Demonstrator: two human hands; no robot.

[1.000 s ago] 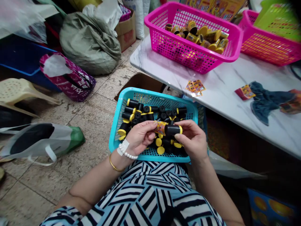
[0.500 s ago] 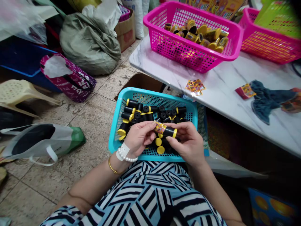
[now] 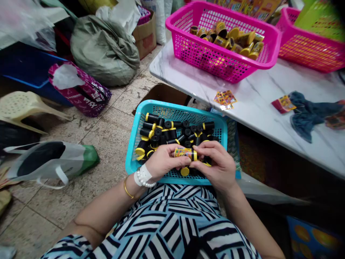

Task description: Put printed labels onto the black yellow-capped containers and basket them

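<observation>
Between my two hands is a small canister (image 3: 185, 153), black with a yellow rim and a colourful yellow label around its side. My left hand (image 3: 164, 158), with a pearl bracelet at the wrist, pinches the labelled end, thumb along the front. Fingers and thumb of my right hand (image 3: 217, 163) close on the other end. Just below them sits a turquoise basket (image 3: 131, 144) holding several black canisters (image 3: 151, 118) with yellow caps, bare of labels. My hands hide part of this pile.
A pink basket (image 3: 223, 59) of labelled canisters stands on the marble-patterned table (image 3: 258, 97). Loose labels (image 3: 225, 98) lie near its edge, with a label stack (image 3: 284, 104) by a dark blue cloth (image 3: 304, 115). On the left floor are a stool (image 3: 23, 104) and bags (image 3: 51, 158).
The label, before angled with much black showing beside it, now lies around the canister. My left thumb has moved onto its front, and my right fingers have shifted to the end.
</observation>
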